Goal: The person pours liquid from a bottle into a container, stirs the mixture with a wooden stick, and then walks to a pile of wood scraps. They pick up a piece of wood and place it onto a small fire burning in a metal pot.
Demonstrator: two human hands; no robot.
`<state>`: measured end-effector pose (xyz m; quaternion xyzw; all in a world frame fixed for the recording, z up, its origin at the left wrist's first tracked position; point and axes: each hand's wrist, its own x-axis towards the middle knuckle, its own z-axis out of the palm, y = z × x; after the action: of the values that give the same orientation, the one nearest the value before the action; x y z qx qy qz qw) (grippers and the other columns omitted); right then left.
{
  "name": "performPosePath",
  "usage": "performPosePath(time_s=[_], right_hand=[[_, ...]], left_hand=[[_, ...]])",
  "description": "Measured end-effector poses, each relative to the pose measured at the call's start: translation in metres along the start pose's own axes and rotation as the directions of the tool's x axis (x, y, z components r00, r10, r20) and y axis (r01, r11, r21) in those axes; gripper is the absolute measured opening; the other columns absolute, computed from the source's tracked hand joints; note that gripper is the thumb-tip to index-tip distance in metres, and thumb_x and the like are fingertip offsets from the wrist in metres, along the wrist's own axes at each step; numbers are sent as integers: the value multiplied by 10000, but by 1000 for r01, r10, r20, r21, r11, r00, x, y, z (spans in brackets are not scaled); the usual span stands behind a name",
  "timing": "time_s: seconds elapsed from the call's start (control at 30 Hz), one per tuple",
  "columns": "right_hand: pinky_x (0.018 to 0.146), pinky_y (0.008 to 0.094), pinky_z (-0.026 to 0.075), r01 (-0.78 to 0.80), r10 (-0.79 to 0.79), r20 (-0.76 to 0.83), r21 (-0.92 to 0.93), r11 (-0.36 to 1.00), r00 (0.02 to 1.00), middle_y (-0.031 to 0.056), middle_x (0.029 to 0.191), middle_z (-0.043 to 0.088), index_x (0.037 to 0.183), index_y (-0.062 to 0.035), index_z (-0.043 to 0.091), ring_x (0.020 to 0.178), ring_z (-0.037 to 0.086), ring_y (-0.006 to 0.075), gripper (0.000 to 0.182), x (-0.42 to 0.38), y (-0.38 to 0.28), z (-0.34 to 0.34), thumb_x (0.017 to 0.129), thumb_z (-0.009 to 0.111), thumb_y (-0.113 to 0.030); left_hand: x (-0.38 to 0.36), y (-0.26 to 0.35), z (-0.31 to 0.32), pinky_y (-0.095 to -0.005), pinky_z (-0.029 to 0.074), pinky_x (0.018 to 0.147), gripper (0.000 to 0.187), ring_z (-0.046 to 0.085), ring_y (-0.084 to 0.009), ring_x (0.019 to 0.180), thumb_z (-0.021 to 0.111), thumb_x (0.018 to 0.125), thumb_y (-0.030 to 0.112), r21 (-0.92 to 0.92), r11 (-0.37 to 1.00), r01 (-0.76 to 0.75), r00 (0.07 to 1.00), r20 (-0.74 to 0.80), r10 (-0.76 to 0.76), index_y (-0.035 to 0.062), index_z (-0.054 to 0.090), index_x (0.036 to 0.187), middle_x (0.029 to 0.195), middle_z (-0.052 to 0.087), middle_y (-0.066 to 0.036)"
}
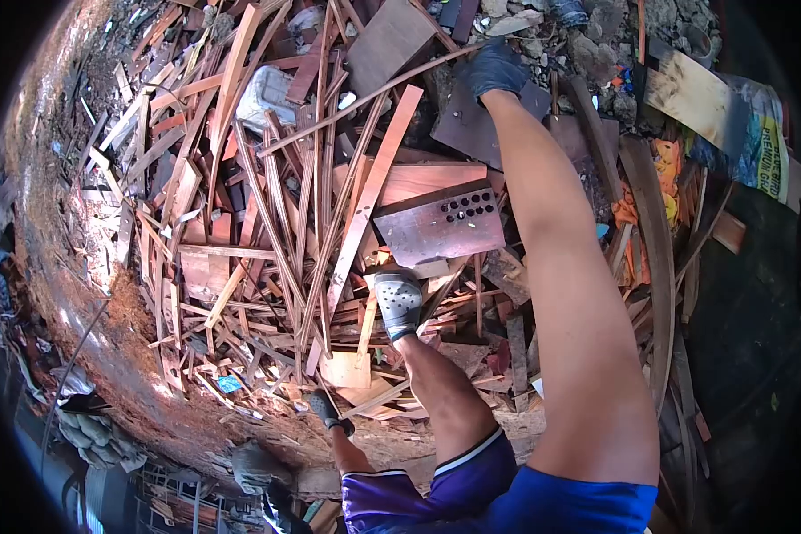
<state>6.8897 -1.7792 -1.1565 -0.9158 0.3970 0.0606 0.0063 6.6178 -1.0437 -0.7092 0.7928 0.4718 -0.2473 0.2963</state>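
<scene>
My right hand (495, 69), in a dark glove, reaches far out over the debris at the top. Its fingers are closed at the end of a long thin wooden strip (372, 96), which slants down to the left across other sticks. Just below the hand lies a dark flat board (494, 120), partly covered by my wrist and forearm. Nearer to me rests a reddish-brown board (440, 227) with rows of round holes at one end. My left hand is out of view.
Broken sticks and planks (316, 205) are heaped all around. My feet, in grey clogs (399, 301), stand at the pile's near side. Rubble (587, 53) lies at the top, a printed sack (761, 142) at the right, and a curved plank (654, 267) beside my arm.
</scene>
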Motion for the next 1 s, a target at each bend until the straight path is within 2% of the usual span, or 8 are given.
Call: performPosePath(time_s=[0.2,0.3,0.37,0.4,0.47,0.63,0.93,1.0], right_hand=[[977,564,533,103,-106,74,45,994,992,232,1139,714,1362,-111,613,1068,710,433,631,-50,51,-133,879,663,-513],[1002,580,505,301,-326,93,210,930,941,241,1238,680,1392,-189,608,1148,672,430,601,-77,116,-175,857,715,-440],[1047,554,492,639,-639,-72,-34,769,766,266,1387,573,1496,-259,540,1275,571,479,726,-99,139,-206,842,800,-435],[1047,554,492,628,-629,-63,-36,778,775,266,1387,573,1496,-259,540,1275,571,479,726,-106,144,-216,842,800,-435],[1055,545,473,567,-481,404,-122,814,778,200,1386,548,1432,-232,583,1283,525,449,747,-105,146,-231,768,852,-444],[977,493,506,739,-725,221,-402,541,652,131,1260,594,1258,-99,638,1192,569,345,367,-147,208,-149,897,586,-139],[976,478,530,603,-520,305,-383,700,798,150,1077,704,1106,-82,730,1064,677,365,364,-160,147,-187,782,737,-249],[891,493,555,423,-382,205,-218,879,901,167,1017,729,1036,-78,758,987,708,366,371,-210,140,-225,779,764,-346]], left_hand=[[-15,-4,-48,-381,514,939,388,640,-211,1058,570,1076,290,37,994,105,994,30,-106,32,661,1352,1144,682,-85],[-5,-19,-57,-371,517,912,375,645,-208,1067,565,1079,290,71,992,108,992,65,-112,49,657,1352,1173,692,-79],[3,-26,-64,-358,520,911,355,647,-200,1062,586,1072,263,80,994,73,993,92,-80,42,663,1339,1163,700,-75],[5,-28,-70,-352,522,911,345,648,-196,1060,596,1069,250,91,994,55,993,102,-64,39,665,1333,1158,703,-73],[16,-32,-72,-339,525,910,327,649,-188,1056,617,1061,224,93,996,6,993,119,-17,32,671,1321,1149,710,-69],[33,-39,-96,-335,533,913,310,658,-187,1038,661,1049,204,63,985,-163,974,168,151,18,690,1295,1125,726,-71],[32,-26,-135,-375,519,884,474,651,-197,968,615,1057,408,236,908,-346,937,127,325,23,705,1318,1074,743,-99],[-3,7,-138,-555,492,1110,444,535,-399,1384,644,1061,322,188,955,-229,961,197,191,4,647,1371,1539,506,-253]])
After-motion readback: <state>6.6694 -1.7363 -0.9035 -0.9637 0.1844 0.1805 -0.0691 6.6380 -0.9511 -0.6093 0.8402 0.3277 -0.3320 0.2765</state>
